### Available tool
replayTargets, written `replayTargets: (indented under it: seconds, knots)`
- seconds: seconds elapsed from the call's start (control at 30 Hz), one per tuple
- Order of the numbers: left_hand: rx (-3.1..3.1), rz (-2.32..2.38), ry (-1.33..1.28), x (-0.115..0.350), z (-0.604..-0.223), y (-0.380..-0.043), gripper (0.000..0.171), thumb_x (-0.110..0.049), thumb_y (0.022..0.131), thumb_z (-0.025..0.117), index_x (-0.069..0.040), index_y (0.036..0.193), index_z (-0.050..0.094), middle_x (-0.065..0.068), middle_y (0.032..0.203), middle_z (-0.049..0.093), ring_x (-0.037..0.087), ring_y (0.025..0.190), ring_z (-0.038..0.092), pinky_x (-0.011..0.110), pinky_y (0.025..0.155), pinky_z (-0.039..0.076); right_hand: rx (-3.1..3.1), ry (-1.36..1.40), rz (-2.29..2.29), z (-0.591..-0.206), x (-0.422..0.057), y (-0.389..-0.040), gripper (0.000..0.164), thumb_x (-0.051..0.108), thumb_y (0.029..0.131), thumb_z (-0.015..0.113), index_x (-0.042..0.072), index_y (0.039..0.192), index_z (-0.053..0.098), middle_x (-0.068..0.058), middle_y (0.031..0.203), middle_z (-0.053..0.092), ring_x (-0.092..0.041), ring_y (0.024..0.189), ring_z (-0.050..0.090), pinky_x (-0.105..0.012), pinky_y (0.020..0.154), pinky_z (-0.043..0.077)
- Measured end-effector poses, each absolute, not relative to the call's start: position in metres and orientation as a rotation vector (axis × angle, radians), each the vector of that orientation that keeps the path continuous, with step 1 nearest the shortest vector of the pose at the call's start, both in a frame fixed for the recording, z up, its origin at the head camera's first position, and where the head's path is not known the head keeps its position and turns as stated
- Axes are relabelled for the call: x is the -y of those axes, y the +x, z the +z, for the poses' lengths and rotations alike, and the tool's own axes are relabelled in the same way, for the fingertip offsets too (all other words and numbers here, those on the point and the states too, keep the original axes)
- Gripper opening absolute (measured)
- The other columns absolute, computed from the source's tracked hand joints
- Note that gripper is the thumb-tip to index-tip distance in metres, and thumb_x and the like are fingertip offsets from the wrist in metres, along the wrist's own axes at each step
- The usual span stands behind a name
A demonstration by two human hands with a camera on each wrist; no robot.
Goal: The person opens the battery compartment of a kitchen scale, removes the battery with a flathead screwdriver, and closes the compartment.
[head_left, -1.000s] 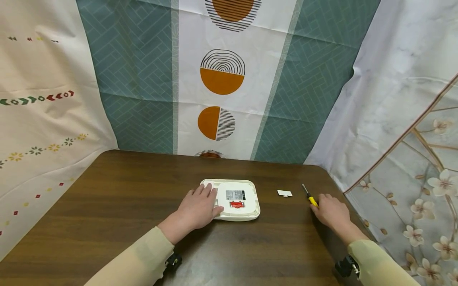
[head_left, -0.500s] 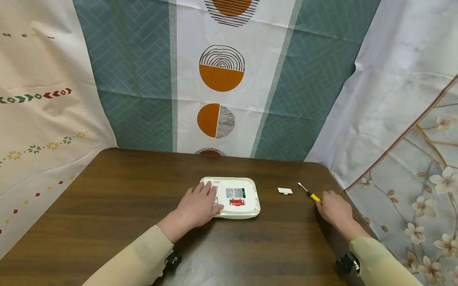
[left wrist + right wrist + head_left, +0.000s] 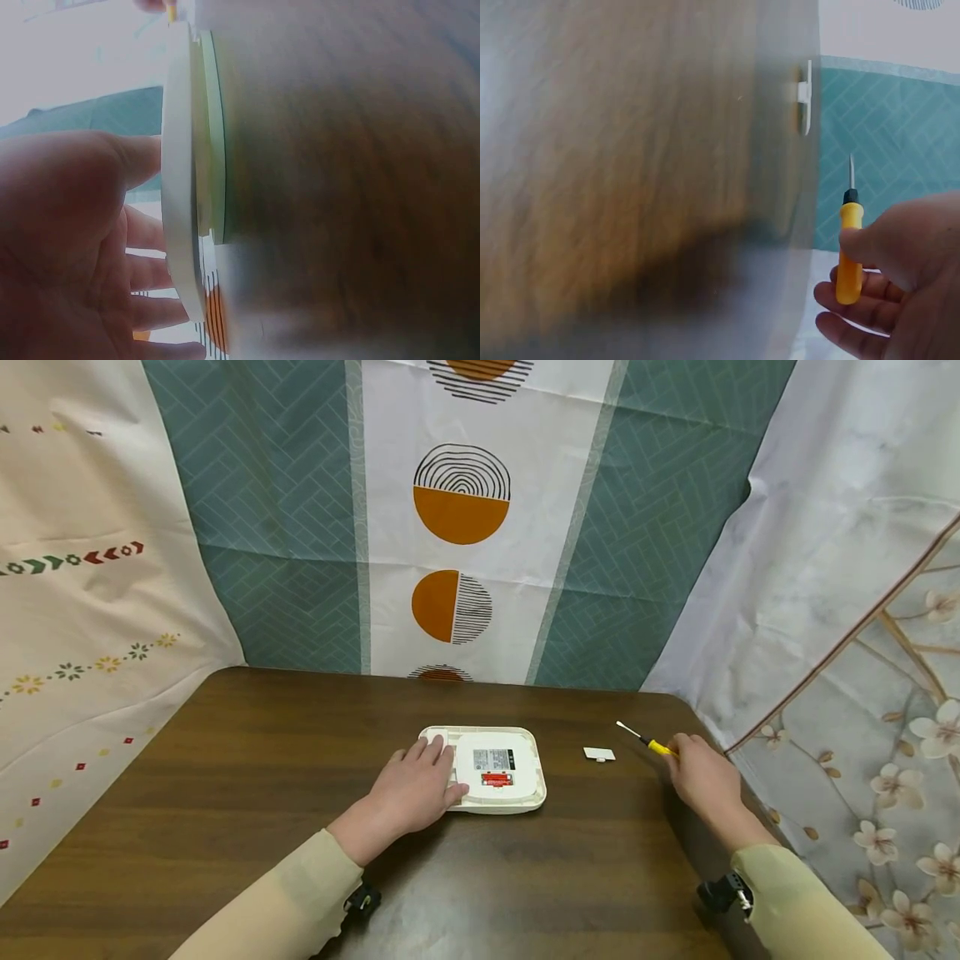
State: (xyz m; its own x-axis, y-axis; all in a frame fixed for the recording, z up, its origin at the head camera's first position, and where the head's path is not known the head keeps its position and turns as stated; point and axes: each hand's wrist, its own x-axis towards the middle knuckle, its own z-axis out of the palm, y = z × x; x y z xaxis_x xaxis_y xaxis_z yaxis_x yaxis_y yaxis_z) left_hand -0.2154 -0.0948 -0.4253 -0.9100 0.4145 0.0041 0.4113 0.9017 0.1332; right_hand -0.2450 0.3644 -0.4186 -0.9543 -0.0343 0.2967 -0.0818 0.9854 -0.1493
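Note:
A flat white device (image 3: 517, 745) with rounded corners lies underside up on the table, showing a grey label (image 3: 492, 759) and red batteries (image 3: 497, 779) in an uncovered compartment. My left hand (image 3: 412, 785) rests on its left end, fingers stretched out and thumb along the near edge; the left wrist view shows the device's side (image 3: 178, 157) edge-on beside the palm. My right hand (image 3: 707, 781) holds a screwdriver (image 3: 850, 251) by its yellow handle, between thumb and fingers, raised off the table. Its metal tip points up and left in the head view, toward a small white cover (image 3: 599, 753) with a tab.
The dark wooden table (image 3: 300, 827) runs back to a patterned curtain (image 3: 465, 552). Floral cloth (image 3: 870, 760) hangs close along the right side, near my right hand. A cream cloth (image 3: 90, 610) hangs at the left.
The right hand has lifted the screwdriver and its tip has swung left, toward the small white cover. My left hand stays on the device. The head view has tilted slightly.

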Motion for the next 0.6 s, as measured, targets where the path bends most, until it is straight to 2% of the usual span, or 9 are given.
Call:
replayTargets:
  seconds: [0.23, 0.6]
  knots:
    - [-3.044, 0.205, 0.66, 0.095, -0.426, -0.216, 0.077, -0.053, 0.112, 0.062, 0.001, 0.164, 0.048, 0.023, 0.173, 0.04, 0.044, 0.16, 0.036, 0.064, 0.123, 0.038, 2.76, 0.154, 0.303, -0.413, -0.342, -0.254, 0.013, 0.009, 0.103, 0.075, 0.001, 0.111, 0.07, -0.018, 0.1, 0.066, -0.041, 0.081, 0.068, -0.062, 0.064, 0.054]
    - [-3.044, 0.195, 0.65, 0.095, -0.427, -0.218, 0.077, -0.054, 0.111, 0.061, 0.0, 0.165, 0.048, 0.023, 0.173, 0.04, 0.044, 0.16, 0.037, 0.064, 0.123, 0.038, 2.704, 0.246, 0.403, -0.402, -0.297, -0.262, 0.014, 0.009, 0.104, 0.075, 0.003, 0.117, 0.072, -0.017, 0.107, 0.067, -0.041, 0.091, 0.069, -0.064, 0.071, 0.056]
